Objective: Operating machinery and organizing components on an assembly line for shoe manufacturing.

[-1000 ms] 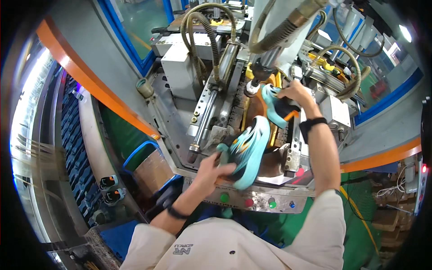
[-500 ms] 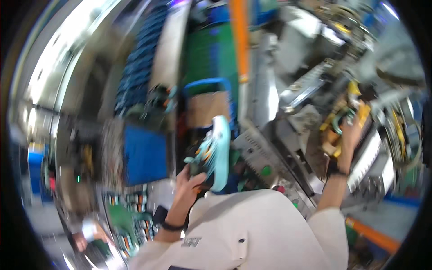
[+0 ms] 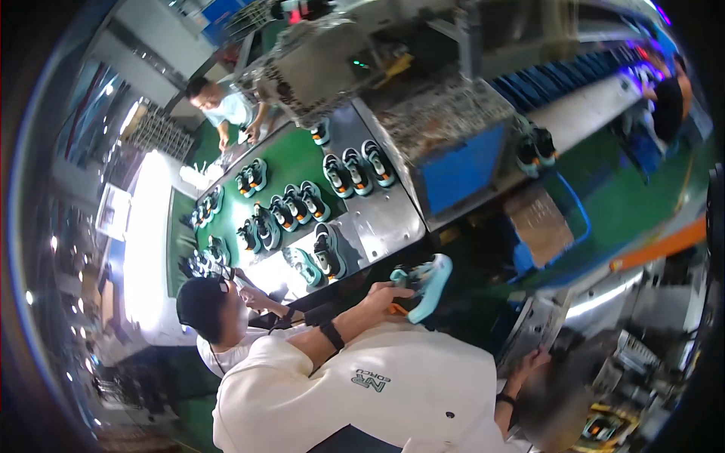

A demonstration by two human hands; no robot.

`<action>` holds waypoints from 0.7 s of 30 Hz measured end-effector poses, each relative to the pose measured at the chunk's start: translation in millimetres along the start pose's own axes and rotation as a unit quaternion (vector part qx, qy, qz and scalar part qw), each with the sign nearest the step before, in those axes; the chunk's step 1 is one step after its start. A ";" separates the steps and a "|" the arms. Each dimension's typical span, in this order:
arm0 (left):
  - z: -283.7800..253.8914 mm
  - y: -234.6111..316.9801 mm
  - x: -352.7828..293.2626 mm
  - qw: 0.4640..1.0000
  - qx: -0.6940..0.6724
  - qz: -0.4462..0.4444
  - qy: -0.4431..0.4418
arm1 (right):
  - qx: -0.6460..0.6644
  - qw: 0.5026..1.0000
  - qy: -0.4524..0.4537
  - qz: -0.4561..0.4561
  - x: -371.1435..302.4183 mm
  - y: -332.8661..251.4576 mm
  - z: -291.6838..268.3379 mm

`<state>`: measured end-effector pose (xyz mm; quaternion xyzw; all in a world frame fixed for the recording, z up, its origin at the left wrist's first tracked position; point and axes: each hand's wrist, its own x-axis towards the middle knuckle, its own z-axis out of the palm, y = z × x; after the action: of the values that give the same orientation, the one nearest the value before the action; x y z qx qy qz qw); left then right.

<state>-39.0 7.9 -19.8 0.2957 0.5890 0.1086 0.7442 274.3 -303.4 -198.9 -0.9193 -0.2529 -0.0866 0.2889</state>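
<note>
My left hand (image 3: 380, 297) is closed around the heel end of a sneaker (image 3: 431, 291) with a pale turquoise sole, held on its side in front of my body. The sole faces away to the right. Lower right, my right hand (image 3: 532, 363) is apart from the sneaker, beside a grey metal machine part. Its fingers look stretched out, slightly blurred, with nothing seen in them. On the green-topped table (image 3: 291, 181) to the left stand several similar sneakers (image 3: 329, 251), dark and grey with pale soles and orange accents.
A person in a dark cap (image 3: 205, 308) works close on my left; another person (image 3: 226, 109) stands across the table. A machine with a blue panel (image 3: 462, 172) adjoins the table. A blue-framed cart carrying cardboard (image 3: 541, 226) stands ahead right. Machine parts (image 3: 604, 426) with yellow pieces lie lower right.
My view has swung left, bringing the shoe table into view. The left hand still holds the sneaker. My right hand has come away from the yellow machine parts.
</note>
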 end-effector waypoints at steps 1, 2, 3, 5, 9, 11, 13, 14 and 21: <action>-16.3 3.0 1.3 0.998 -0.010 0.009 0.062 | 0.021 1.000 -0.008 -0.005 0.3 2.2 2.8; -34.0 7.5 9.5 0.993 -0.082 0.015 0.082 | 0.067 0.997 -0.018 0.012 -0.1 10.9 4.3; -46.5 12.9 21.4 0.985 -0.148 0.017 0.089 | 0.045 0.999 -0.013 0.026 -0.6 34.4 5.9; -91.5 27.0 27.0 0.964 -0.222 0.066 0.127 | -0.002 0.993 -0.030 0.116 28.4 -23.1 -8.6; -162.6 83.8 64.2 0.936 -0.229 0.137 0.231 | 0.053 0.998 0.012 -0.014 124.8 -80.2 -18.3; -211.0 105.0 94.3 0.912 -0.273 0.162 0.259 | 0.204 0.978 0.030 -0.015 180.9 -165.5 -20.4; -254.8 133.7 123.2 0.899 -0.272 0.177 0.293 | 0.324 0.944 0.017 -0.054 230.4 -268.5 -25.2; -272.5 148.8 137.0 0.889 -0.303 0.199 0.281 | 0.277 0.950 0.010 -0.144 254.7 -319.8 -36.8; -430.4 211.5 277.3 0.866 -0.360 0.238 0.253 | 0.075 0.823 -0.027 -0.562 342.8 -721.7 -67.4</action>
<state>-326.2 453.2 -181.4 0.1011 0.5892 0.5577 0.5759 195.5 309.0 312.7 -0.5955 -0.7391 -0.1901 0.2509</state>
